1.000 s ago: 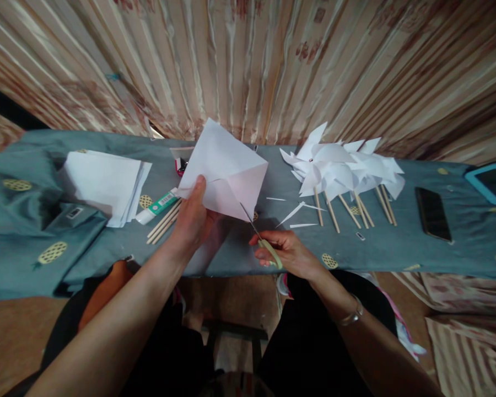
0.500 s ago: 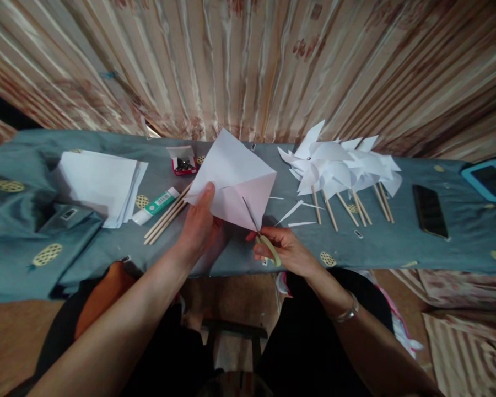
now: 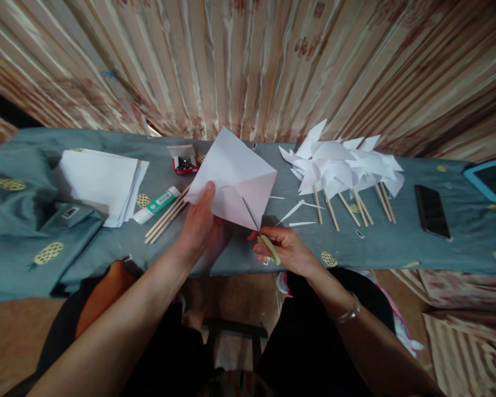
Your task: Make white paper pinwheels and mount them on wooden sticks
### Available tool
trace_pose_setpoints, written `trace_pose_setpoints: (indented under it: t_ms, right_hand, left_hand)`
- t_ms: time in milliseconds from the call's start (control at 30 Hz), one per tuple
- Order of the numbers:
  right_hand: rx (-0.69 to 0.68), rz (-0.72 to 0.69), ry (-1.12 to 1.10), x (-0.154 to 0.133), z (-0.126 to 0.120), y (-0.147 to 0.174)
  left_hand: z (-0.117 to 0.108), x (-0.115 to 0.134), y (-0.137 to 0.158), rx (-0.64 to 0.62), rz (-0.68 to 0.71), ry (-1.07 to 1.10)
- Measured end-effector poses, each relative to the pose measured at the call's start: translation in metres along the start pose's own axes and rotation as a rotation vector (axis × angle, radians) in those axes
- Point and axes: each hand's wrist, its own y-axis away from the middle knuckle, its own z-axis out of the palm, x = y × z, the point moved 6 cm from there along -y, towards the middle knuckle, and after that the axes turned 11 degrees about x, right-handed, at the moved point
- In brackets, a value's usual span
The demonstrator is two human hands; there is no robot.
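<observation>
Over the last second, the paper sheet (image 3: 240, 154) has shifted a little to the right and the scissors (image 3: 273, 252) have gone farther in, so their pivot now sits close to its near corner; in the last half-second almost nothing moves. That suggests a cut running inward from this corner is in hand. The red box (image 3: 184, 166), mostly covered by the sheet a second ago, now shows whole beside it. The left hand (image 3: 198, 226) grips the sheet by its left side, thumb on top and fingers underneath; the right hand (image 3: 285, 248) is wrapped around the scissors' handles. The sheet is held up over the middle of the tabletop (image 3: 397, 245), between the sticks (image 3: 168, 220) and the paper strips (image 3: 290, 212). Roughly square, it has no clear long axis: one corner points away to the curtain (image 3: 248, 71), another right towards the pinwheels (image 3: 334, 165). The scissors' long axis slants, handles near and to the right, tip aimed at the sheet's centre; only one blade is visible.
</observation>
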Motion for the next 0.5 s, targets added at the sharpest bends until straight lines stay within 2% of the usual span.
trace_pose_setpoints:
  t_ms: [233,500]
  right_hand:
    - [-0.007,0.009,-0.031,-0.0001,0.0,-0.0006]
    - [0.001,-0.026,-0.013,-0.0006,-0.0015,-0.0011]
  left_hand:
    - [-0.0006,-0.0023,-0.0032,-0.037,0.006,0.03]
    - [0.0013,-0.0042,0.0025,0.003,0.007,-0.016]
